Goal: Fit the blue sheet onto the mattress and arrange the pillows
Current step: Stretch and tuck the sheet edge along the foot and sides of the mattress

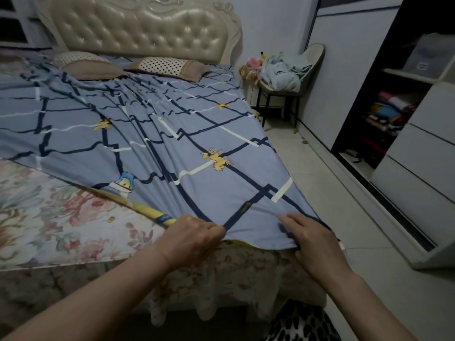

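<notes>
sheet (152,134): blue, wrinkled, spread from upper left of the frame to its near corner at lower centre
mattress (49,217): floral, bare at lower left
floor (327,193): open strip right of centre
wardrobe (384,114): open at right, folded clothes on shelves
chair (295,80): upper right, piled with cloth
pillows (170,67): two below headboard (138,30), top of frame
left hand (192,235): pinched shut on sheet hem
right hand (310,242): fingers closed on sheet corner

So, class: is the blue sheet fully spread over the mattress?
No. The blue sheet lies rumpled, and the floral mattress shows bare at the near left.
</notes>
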